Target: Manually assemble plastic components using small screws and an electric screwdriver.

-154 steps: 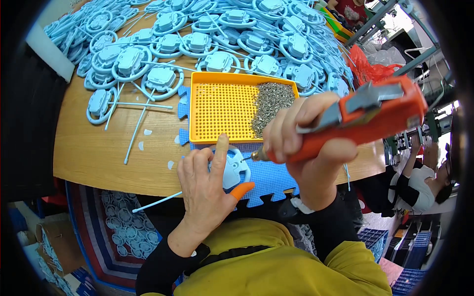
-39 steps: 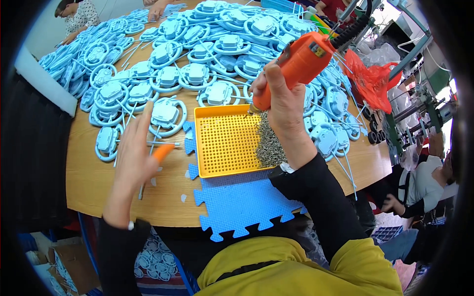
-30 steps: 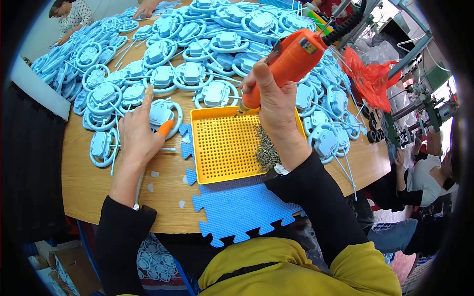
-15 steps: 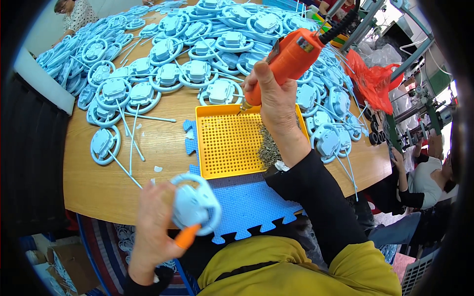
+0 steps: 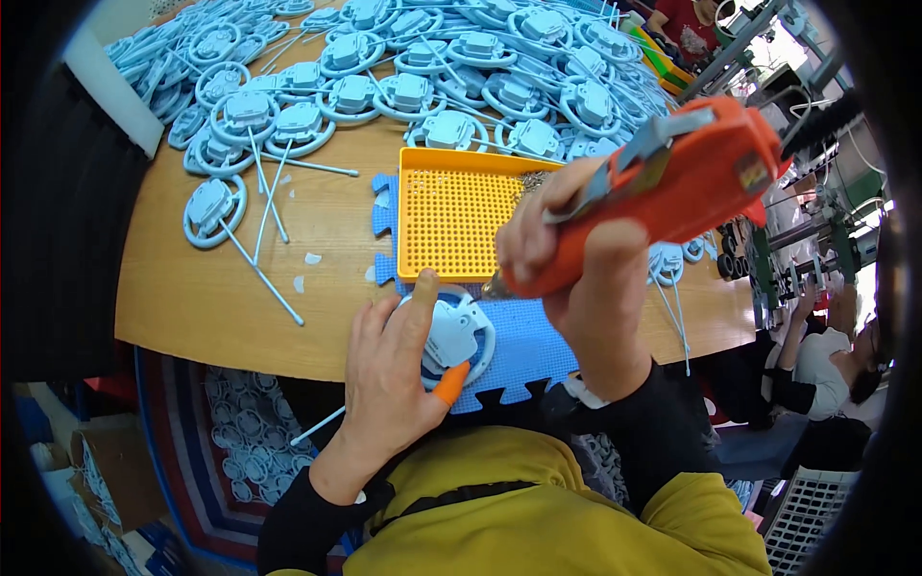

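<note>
My left hand (image 5: 389,370), with an orange cover on the thumb, grips a light blue plastic part (image 5: 451,331) against the blue foam mat (image 5: 528,336). This part has a round ring frame, a raised centre housing and a thin stem that sticks out past my wrist. My right hand (image 5: 600,278) is wrapped around a red-orange electric screwdriver (image 5: 663,192), tilted with its bit down at the upper right of the part. Whether the bit touches it, I cannot tell. Right behind the part stands a yellow perforated tray (image 5: 451,274), with small screws (image 5: 531,182) partly hidden by my right hand.
Many similar blue parts (image 5: 403,91) are heaped across the back of the wooden table (image 5: 192,298). One part (image 5: 213,209) lies apart at the left. More parts (image 5: 254,437) fill a container below the table's left front. Another person (image 5: 826,360) sits at the right.
My left hand has brought the blue part from the left onto the mat. The screwdriver has come from over the tray toward me, its bit now beside the part.
</note>
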Available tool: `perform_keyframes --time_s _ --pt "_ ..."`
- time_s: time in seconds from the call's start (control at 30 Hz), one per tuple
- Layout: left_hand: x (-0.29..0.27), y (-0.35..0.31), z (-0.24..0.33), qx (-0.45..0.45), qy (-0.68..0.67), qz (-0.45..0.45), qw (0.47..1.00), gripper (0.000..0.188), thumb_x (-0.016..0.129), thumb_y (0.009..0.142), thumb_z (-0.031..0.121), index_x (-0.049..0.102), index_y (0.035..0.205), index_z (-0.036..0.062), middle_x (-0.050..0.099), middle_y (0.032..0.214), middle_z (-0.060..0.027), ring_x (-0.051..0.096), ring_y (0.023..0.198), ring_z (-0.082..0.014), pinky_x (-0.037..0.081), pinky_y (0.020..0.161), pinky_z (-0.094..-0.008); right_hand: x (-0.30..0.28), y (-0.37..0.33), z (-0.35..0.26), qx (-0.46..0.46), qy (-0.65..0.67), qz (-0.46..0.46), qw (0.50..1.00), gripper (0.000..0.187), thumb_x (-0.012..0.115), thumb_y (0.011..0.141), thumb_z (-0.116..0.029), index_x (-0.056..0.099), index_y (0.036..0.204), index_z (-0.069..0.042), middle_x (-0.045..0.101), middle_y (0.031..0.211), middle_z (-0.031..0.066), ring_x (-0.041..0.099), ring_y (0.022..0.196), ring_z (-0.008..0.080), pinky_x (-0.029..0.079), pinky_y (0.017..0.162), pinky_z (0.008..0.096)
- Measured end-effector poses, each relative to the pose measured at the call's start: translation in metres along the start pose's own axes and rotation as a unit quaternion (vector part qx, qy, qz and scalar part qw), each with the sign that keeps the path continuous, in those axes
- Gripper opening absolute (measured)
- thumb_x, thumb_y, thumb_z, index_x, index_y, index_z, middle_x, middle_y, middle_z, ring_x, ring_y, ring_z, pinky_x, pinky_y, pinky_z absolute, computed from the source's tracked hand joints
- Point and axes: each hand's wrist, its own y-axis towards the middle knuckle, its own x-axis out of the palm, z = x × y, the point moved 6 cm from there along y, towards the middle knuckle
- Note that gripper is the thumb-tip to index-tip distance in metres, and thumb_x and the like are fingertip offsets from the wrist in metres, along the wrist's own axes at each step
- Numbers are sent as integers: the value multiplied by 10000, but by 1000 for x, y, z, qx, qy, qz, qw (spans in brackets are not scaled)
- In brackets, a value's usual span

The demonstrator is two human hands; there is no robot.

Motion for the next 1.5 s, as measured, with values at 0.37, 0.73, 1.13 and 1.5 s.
perform_keyframes --time_s 0.37,0.73,1.13,1.5 --pt "2 -4 3 5 -1 2 1000 908 766 653 114 324 1438 4 569 1073 -174 485 1029 -380 368 924 -483 12 -19 5 8 12 -11 1000 607 685 783 -581 450 950 -47 498 648 46 503 526 156 440 484 287" --pt "-6 0 5 6 45 -4 999 839 741 680 177 373 1421 34 526 1056 -172 480 1020 -399 396 900 -494 23 -22 17 -25 57 -82 995 548 746 770 -493 451 933 -62 505 655 52 503 558 163 421 512 302" --pt "-128 -14 -42 -99 156 -144 972 897 802 670 431 414 1372 28 514 1223 -203 467 1140 -375 366 938 -467 -23 12 -8 -30 67 5 997 536 677 813 -541 444 919 -70 452 624 19 472 507 137 431 494 284" --pt "-148 171 -263 -238 250 13 938 1019 784 639 551 336 1447 122 450 1340 -213 413 1255 -375 327 1047 -468 -49 18 -4 -43 114 45 991 510 757 784 -434 465 936 -44 513 645 63 511 519 174 460 491 324"
